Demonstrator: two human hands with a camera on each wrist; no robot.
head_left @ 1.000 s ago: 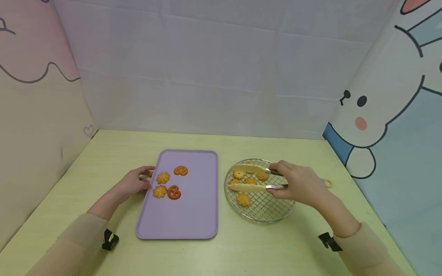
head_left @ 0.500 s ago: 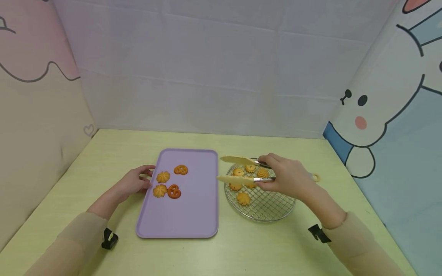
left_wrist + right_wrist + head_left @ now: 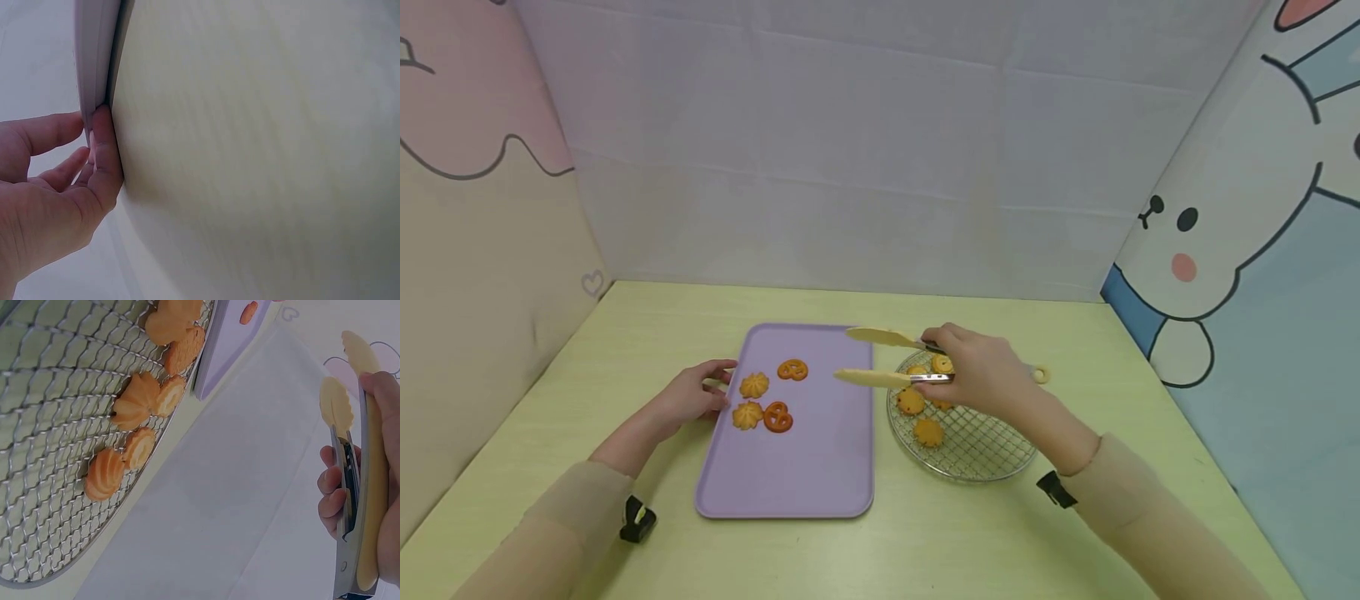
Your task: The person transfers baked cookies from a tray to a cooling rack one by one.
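The right hand (image 3: 977, 371) grips pale-yellow-tipped silver metal tongs (image 3: 874, 378), spread wide above the right side of the rectangular lilac tray (image 3: 820, 467), whose left rim the left hand (image 3: 694, 392) pinches. Two golden flower-shaped cookies (image 3: 754, 385) and two brown pretzels (image 3: 778, 407) lie toward the tray's left, its flat floor reaching right and near; a narrow strip of pale-yellow table (image 3: 884, 479) parts it from the round silver wire rack (image 3: 981, 454) bearing more golden cookies (image 3: 928, 432).
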